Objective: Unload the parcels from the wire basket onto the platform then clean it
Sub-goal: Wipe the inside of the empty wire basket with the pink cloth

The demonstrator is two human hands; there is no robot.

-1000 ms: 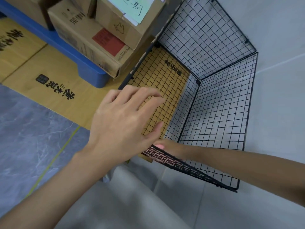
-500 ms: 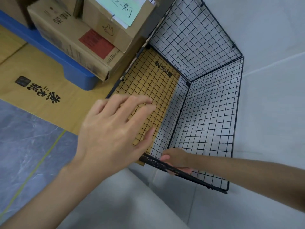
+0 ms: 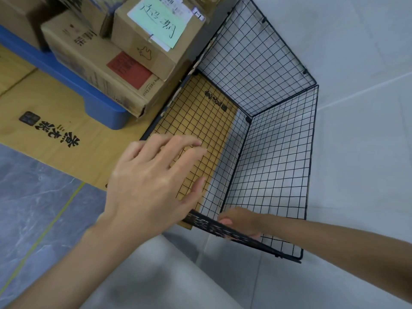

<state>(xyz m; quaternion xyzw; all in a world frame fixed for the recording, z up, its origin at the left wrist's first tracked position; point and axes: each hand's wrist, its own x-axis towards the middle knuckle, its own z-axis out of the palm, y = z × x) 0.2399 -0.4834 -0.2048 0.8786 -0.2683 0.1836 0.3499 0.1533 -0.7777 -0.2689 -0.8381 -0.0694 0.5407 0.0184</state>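
The wire basket (image 3: pixel 278 157) sits on the pale floor (image 3: pixel 367 152) in the centre and right of the frame, open side up, with no parcels inside. Through its mesh bottom a brown cardboard sheet (image 3: pixel 44 112) shows, which spreads out to the left of the frame.

The right hand (image 3: pixel 240 221) comes in from the lower right and grasps the basket's near rim, fingers curled over the wire. The left hand (image 3: pixel 153 181) is released, fingers spread and loosely straight, over the basket's near left part. Whether it touches the wire cannot be told.

In the upper left, the parcels (image 3: pixel 107 63) are stacked on the blue platform (image 3: pixel 98 103), just beside the basket's far left corner. The top parcel carries a green label (image 3: pixel 160 21) with handwriting.
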